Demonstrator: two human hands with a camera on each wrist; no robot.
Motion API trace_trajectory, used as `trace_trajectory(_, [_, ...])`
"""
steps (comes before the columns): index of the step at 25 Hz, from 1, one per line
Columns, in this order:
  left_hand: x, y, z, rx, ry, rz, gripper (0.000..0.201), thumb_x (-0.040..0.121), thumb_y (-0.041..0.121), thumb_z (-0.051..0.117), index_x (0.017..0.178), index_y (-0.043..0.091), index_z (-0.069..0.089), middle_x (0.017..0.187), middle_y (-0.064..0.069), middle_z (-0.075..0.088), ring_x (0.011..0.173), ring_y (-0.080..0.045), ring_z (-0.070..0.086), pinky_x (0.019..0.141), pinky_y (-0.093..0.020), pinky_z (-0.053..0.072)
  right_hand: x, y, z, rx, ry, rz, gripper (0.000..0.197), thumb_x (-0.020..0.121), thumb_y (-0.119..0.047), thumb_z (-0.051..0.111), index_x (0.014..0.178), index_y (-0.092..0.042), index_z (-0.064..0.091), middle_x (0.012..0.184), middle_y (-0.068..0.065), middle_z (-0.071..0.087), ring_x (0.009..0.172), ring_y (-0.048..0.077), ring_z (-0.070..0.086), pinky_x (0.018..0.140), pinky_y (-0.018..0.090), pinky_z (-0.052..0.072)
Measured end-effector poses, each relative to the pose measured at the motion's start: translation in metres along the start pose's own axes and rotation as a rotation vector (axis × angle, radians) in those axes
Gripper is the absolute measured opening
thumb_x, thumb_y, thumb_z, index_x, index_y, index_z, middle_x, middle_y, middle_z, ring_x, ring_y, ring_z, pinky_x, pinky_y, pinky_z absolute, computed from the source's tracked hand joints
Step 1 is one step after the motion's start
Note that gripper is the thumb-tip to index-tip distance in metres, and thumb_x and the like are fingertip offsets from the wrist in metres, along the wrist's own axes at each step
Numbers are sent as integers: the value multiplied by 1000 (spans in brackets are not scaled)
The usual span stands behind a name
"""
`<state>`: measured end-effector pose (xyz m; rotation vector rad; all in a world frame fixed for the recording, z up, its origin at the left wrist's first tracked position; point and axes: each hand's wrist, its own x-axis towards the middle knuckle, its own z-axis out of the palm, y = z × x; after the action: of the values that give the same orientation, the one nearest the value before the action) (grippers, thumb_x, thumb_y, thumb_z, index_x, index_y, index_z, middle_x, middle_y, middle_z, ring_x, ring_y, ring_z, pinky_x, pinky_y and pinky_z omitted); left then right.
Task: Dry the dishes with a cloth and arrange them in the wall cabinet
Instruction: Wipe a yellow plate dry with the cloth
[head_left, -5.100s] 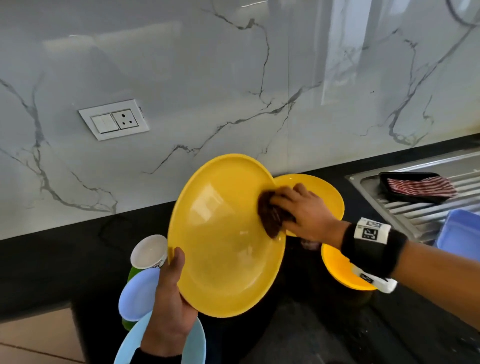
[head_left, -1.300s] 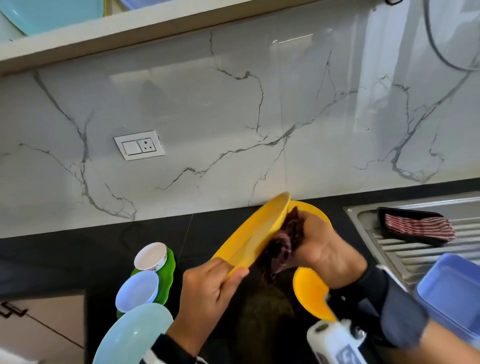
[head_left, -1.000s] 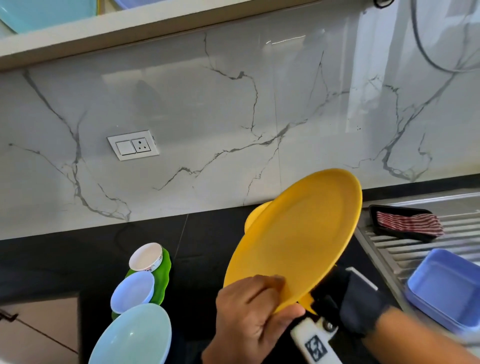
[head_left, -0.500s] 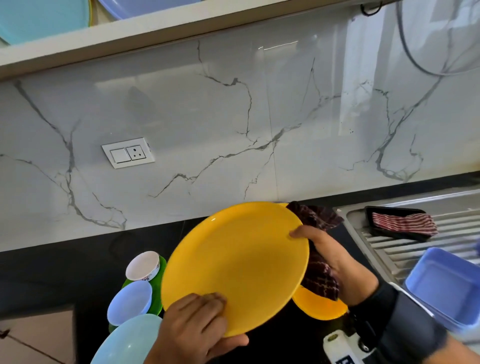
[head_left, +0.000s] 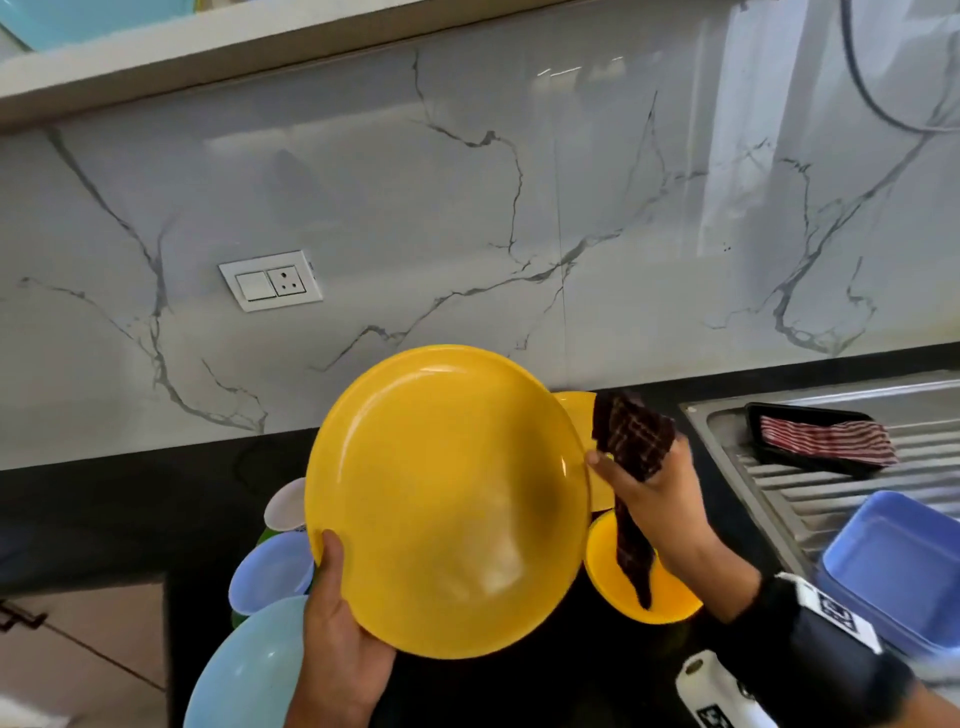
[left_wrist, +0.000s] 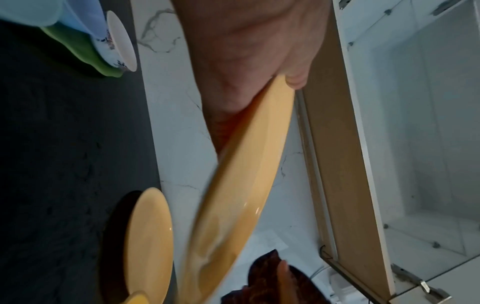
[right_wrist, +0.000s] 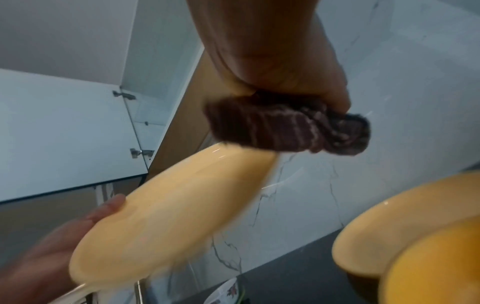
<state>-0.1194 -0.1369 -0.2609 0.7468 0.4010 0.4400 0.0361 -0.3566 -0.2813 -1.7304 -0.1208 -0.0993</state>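
Note:
My left hand (head_left: 337, 623) grips the lower left rim of a large yellow plate (head_left: 447, 499), thumb on its face, holding it tilted above the counter. The same yellow plate (left_wrist: 241, 185) shows edge-on under my left palm (left_wrist: 249, 51), and the yellow plate (right_wrist: 168, 211) appears blurred in the right wrist view. My right hand (head_left: 654, 493) holds a dark brown checked cloth (head_left: 631, 441) at the plate's right edge, thumb touching the rim. The bunched cloth (right_wrist: 285, 127) sits in my right fist (right_wrist: 280, 61).
A yellow bowl (head_left: 644, 597) and another yellow plate (head_left: 576, 405) sit on the black counter (head_left: 130, 499). Left of me are a white cup (head_left: 283, 504), a lilac bowl (head_left: 270, 571), and a pale blue plate (head_left: 244, 670). Sink drainboard (head_left: 831, 483) with striped cloth tray and lilac tub (head_left: 893, 566) right. Cabinet shelf (head_left: 208, 47) overhead.
The plate was flipped from its back to its face and raised. My right hand with the cloth came off the plate's surface to its right edge.

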Motion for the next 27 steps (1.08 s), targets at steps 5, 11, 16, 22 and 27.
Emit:
trace_trajectory(5, [-6,-14,1,10,-15,-77,66,61,52,78,119,24,60,110,-9,73,86,-26,74,58,-37,60,10,-28,30,-182,-52,-389,56,78,-26,58,132,-12,53,131,1,33,121,24,37,103,33,36])
trace_trajectory(11, [-14,-21,7,65,-47,-152,74,65,49,69,133,24,53,109,-7,74,93,-29,72,67,-44,61,-15,-51,83,-449,-281,-661,69,73,-29,57,140,-12,48,137,15,44,115,40,45,92,52,44])
trace_trajectory(16, [-9,-13,-17,-156,-172,-43,61,107,40,8,154,0,9,157,-28,14,146,-40,12,119,-50,1,-63,-20,81,-526,-702,-1172,68,77,-31,60,141,-19,40,140,6,37,118,33,45,100,46,33])
trace_trajectory(22, [-9,-14,-11,-40,-167,-39,106,42,56,94,134,18,59,130,-12,64,109,-33,66,72,-42,59,-17,55,19,-698,-938,-1249,42,89,-27,63,129,-24,51,135,2,43,118,29,45,98,48,38])
trace_trajectory(27, [-18,-23,2,15,-171,-67,63,44,55,92,99,26,79,114,-10,72,94,-27,72,65,-39,60,49,25,15,-616,-302,-932,68,72,-9,75,130,-23,44,130,5,39,114,28,36,91,55,48])
